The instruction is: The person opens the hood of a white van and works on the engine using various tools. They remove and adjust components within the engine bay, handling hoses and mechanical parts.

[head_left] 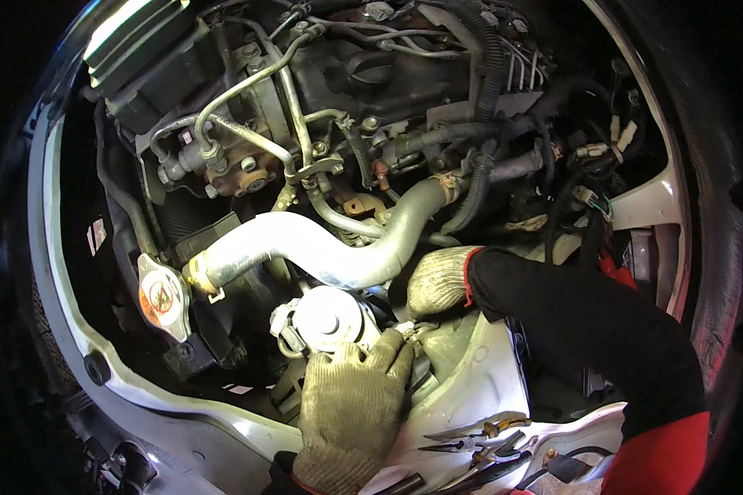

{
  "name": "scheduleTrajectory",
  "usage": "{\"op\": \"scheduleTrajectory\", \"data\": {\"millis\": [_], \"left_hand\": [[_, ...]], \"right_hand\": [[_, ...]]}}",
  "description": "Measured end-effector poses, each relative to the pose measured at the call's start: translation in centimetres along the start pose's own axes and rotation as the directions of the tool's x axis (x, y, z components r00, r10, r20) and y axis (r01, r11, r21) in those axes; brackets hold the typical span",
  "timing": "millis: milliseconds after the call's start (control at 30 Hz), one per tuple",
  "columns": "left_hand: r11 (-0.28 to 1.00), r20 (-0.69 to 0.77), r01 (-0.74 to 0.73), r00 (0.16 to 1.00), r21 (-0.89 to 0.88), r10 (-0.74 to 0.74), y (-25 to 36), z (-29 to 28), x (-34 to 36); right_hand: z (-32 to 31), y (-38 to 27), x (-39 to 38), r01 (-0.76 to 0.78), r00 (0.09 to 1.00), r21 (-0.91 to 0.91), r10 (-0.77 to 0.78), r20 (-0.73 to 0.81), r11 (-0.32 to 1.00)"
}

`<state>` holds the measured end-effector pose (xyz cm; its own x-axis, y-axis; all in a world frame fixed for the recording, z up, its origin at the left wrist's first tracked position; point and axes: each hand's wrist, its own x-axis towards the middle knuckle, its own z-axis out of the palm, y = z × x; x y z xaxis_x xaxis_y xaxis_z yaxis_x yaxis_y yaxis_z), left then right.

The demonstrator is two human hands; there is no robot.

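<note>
In a worn, dirty knit work glove, my left hand [351,412] reaches up from the lower edge. Its fingers are apart and lie against the lower side of a round silver metal housing [328,318]. Close to its fingertips is a small pale fitting [405,328]. My right hand [437,282], in a pale knit glove with a red cuff edge, comes in from the right. It is curled down beside the fitting; its fingertips and whatever they hold are hidden. Just above both hands runs a thick silver radiator hose [322,252].
A radiator cap [163,299] sits left of the hose, near the pale front body panel [182,412]. Pliers [470,437] and other hand tools lie on the panel at the lower right. Metal pipes [297,107] cross the engine behind; loose wiring connectors [594,153] hang at the right.
</note>
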<state>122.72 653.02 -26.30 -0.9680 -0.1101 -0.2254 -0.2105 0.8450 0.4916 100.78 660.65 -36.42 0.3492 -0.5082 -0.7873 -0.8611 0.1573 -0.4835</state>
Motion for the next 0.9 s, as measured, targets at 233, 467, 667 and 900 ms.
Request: {"op": "scheduleTrajectory", "data": {"millis": [233,467,667,900], "left_hand": [[0.999,0.189,0.031,0.981,0.016,-0.034,0.2,-0.6,-0.5],[0.999,0.175,0.018,0.984,0.048,-0.026,-0.1,-0.8,0.1],[0.999,0.245,0.033,0.969,0.036,-0.04,0.0,-1.0,0.3],[0.999,0.21,0.041,0.977,-0.008,-0.038,-0.3,-0.5,0.3]], "right_hand": [[0.2,0.6,-0.2,0.107,0.984,-0.035,-0.101,0.144,0.994],[1.0,1.9,-0.6,0.264,0.96,-0.151,-0.243,0.139,0.953],[2.3,2.6,0.0,0.222,0.96,-0.081,-0.204,0.191,0.972],[2.4,2.7,-1.1,0.242,0.969,0.071,-0.238,-0.059,0.968]]}}
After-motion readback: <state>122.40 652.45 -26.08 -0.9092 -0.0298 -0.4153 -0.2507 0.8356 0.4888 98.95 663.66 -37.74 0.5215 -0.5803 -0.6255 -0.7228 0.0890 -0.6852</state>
